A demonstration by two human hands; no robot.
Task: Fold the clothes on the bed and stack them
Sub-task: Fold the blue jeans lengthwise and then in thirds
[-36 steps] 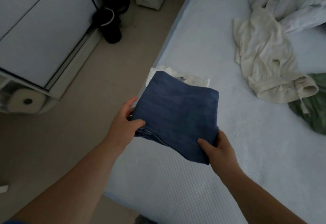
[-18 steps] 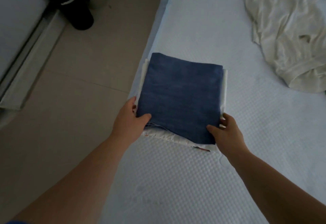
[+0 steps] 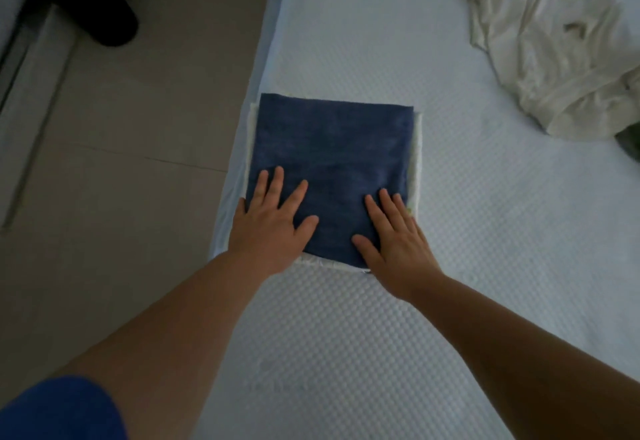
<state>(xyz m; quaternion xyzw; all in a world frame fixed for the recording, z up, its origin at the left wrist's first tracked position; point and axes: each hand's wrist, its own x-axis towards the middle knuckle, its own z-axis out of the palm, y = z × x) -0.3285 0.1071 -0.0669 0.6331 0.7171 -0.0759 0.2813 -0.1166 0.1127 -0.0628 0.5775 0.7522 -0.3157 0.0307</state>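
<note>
Both the left hand (image 3: 268, 223) and right hand (image 3: 398, 242) press flat on the folded blue garment (image 3: 332, 148), which lies atop a folded white garment (image 3: 417, 159) at the bed (image 3: 381, 335) edge; a crumpled cream garment (image 3: 554, 44) lies well beyond it.

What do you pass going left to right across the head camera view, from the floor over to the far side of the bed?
Black boot on the tiled floor → left hand → folded dark blue garment → right hand → crumpled cream garment → green cloth at the edge.
</note>
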